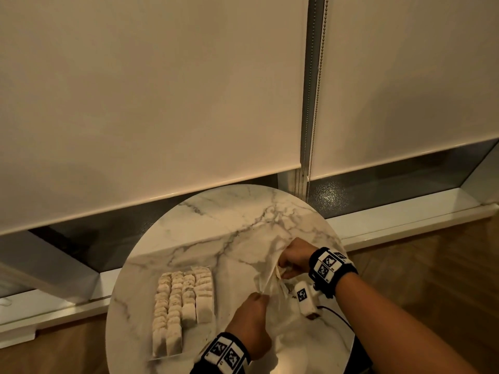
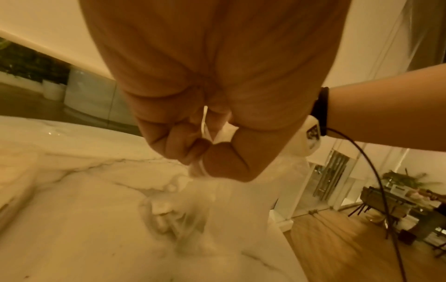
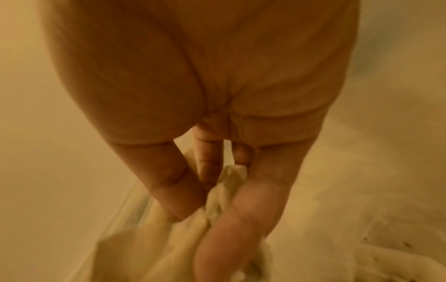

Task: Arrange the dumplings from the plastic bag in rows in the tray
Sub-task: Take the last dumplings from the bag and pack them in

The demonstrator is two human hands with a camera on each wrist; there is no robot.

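A clear tray [image 1: 165,357] on the left half of the round marble table [image 1: 229,225] holds several rows of pale dumplings [image 1: 178,300]. To its right, the thin plastic bag [image 1: 272,288] is stretched between both hands. My left hand [image 1: 260,296] pinches the bag's near edge in a closed fist [image 2: 202,150]. The bag [image 2: 217,200] hangs below it with a few dumplings [image 2: 164,208] showing through. My right hand [image 1: 283,265] grips the far edge, with bunched plastic [image 3: 217,200] between its thumb and fingers [image 3: 212,209].
A white camera block [image 1: 306,298] with a black cable [image 1: 334,314] hangs under my right wrist, over the table's right side. Roller blinds [image 1: 162,103] and a window sill [image 1: 405,222] stand behind the table. Wooden floor [image 1: 432,279] surrounds it.
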